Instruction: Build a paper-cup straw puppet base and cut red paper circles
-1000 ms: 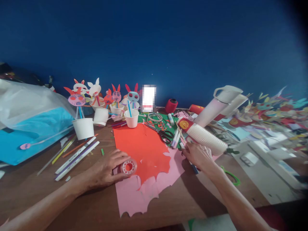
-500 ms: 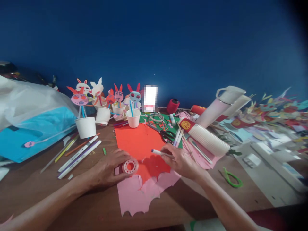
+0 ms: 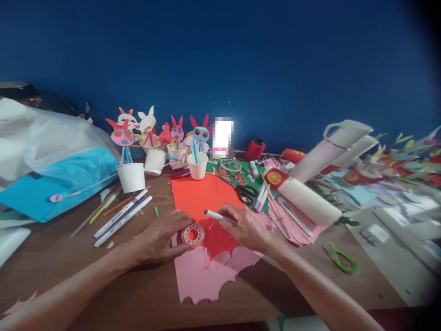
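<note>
Head view: the left hand (image 3: 166, 235) curls around a tape roll (image 3: 200, 237) at the near left of the orange sheet (image 3: 200, 194); the right hand (image 3: 246, 229) pinches a white marker (image 3: 216, 215) above it. Pink paper (image 3: 200, 280) shows nearer; scissors (image 3: 247, 194) lie far right.

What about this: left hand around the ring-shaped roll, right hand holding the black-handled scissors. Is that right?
Not quite. The right hand holds a white marker; the scissors lie farther back, as the head view shows. The left hand is around the ring-shaped roll, as you say.
</note>
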Demonstrator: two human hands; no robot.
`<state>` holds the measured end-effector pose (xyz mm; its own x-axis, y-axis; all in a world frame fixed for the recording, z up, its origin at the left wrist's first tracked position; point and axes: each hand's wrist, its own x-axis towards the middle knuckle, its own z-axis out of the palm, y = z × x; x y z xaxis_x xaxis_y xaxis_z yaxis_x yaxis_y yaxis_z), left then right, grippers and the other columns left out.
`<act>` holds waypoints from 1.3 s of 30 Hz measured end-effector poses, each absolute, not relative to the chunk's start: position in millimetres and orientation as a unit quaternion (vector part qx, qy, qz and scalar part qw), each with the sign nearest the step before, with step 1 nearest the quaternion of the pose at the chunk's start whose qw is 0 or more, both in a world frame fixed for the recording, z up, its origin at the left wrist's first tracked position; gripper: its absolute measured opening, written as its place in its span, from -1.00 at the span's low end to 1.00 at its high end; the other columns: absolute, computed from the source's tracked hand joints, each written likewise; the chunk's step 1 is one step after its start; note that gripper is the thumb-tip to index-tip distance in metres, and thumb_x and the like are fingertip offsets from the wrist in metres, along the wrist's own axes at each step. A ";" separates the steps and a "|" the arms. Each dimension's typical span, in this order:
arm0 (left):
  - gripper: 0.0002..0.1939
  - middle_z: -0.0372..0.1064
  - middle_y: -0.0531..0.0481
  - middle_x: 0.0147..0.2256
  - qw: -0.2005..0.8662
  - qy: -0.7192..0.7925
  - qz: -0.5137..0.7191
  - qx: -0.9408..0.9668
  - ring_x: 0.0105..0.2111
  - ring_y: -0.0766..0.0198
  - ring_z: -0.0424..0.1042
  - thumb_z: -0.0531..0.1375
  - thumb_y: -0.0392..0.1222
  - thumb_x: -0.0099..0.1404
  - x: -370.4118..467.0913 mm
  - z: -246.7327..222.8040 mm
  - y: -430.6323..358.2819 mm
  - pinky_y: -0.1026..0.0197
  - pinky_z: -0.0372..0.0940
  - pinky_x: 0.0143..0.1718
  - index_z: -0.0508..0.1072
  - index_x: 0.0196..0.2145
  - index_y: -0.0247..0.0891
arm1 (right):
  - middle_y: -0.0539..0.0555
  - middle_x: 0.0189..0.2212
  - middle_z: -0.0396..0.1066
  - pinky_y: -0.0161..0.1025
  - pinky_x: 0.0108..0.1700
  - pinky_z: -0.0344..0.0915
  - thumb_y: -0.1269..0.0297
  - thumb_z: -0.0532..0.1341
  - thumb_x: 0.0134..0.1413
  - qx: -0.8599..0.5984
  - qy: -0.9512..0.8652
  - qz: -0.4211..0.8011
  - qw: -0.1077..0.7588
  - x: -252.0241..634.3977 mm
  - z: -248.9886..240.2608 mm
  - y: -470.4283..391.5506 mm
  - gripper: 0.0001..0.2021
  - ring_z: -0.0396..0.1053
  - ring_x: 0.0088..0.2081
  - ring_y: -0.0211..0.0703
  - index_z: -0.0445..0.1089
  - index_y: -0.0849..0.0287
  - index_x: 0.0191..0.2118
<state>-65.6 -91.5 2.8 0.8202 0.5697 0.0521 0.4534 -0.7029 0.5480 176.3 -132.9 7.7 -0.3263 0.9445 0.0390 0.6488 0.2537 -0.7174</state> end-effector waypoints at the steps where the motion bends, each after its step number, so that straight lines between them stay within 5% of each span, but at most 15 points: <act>1: -0.69 0.32 -0.11 -0.23 0.263 0.278 0.110 0.917 -0.23 0.14 0.28 0.12 -0.08 0.20 -65.2 3.1 -91.7 0.12 0.19 -0.22 0.30 -0.13 -0.26 | -0.03 -0.41 0.38 -0.38 -0.42 0.15 0.32 0.03 0.16 -0.517 -0.754 0.319 0.250 172.7 7.2 -134.6 -0.89 0.30 -0.44 -0.29 0.24 0.13 -0.21; 7: -0.70 0.31 -0.08 -0.24 0.242 0.268 0.122 0.925 -0.25 0.16 0.26 0.15 -0.21 0.16 -65.7 -0.6 -91.8 0.13 0.20 -0.22 0.27 -0.13 -0.25 | 0.01 -0.39 0.36 -0.35 -0.40 0.17 0.30 -0.02 0.19 -0.463 -0.796 0.301 0.247 154.5 0.4 -143.7 -0.89 0.30 -0.45 -0.27 0.18 0.13 -0.19; 39: -0.70 0.30 -0.06 -0.25 0.263 0.265 0.145 0.916 -0.25 0.20 0.25 0.10 -0.09 0.24 -71.5 -12.4 -90.5 0.17 0.18 -0.22 0.29 -0.10 -0.25 | 0.02 -0.47 0.36 -0.30 -0.46 0.20 0.31 -0.07 0.22 -0.477 -0.811 0.238 0.241 151.5 -17.2 -141.9 -0.87 0.33 -0.49 -0.23 0.13 0.15 -0.15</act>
<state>-71.5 -90.5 -12.4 0.8179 0.5615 0.1259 0.4090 -0.7212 0.5591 151.5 -141.9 -17.2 -0.4282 0.8887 0.1640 0.6588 0.4312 -0.6164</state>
